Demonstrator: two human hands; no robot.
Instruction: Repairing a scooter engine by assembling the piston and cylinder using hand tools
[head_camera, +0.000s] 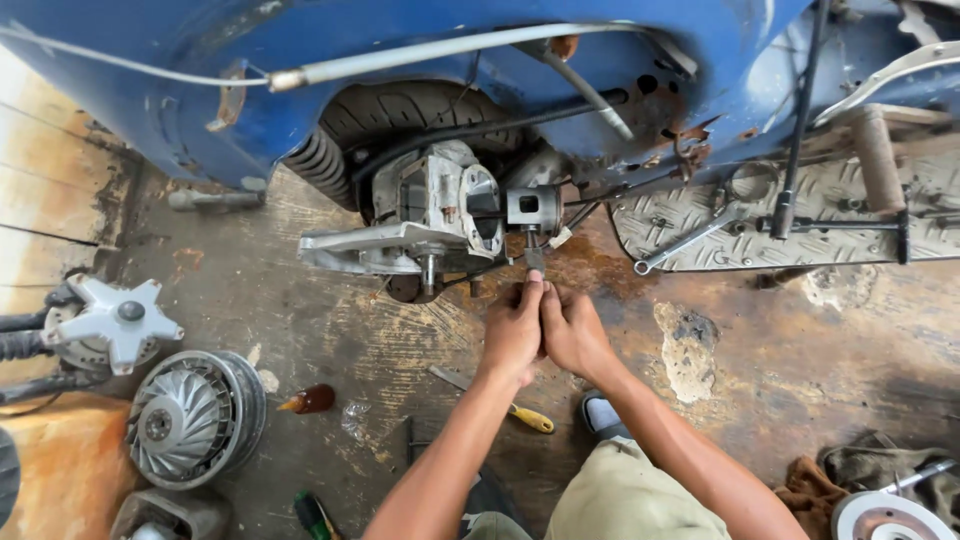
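Piston (532, 208) just above both hands (545, 330) (fingertips together)

A repair workshop is indicated: a blue scooter body (400, 60) with its engine (430, 215) exposed at twelve o'clock, a spanner (690, 240) at two, a flywheel fan (190, 415) on stained concrete at eight.

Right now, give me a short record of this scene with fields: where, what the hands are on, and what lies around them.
Place: stained concrete floor beside a blue scooter body lying on its side
Left hand: pressed against the right, fingers up at a small metal part
Right hand: same part, beneath the piston
Engine: bare crankcase, rear tyre behind
Nearby left: finned fan wheel, star-shaped hub, small brown bottle
Nearby right: wrench on the tread plate
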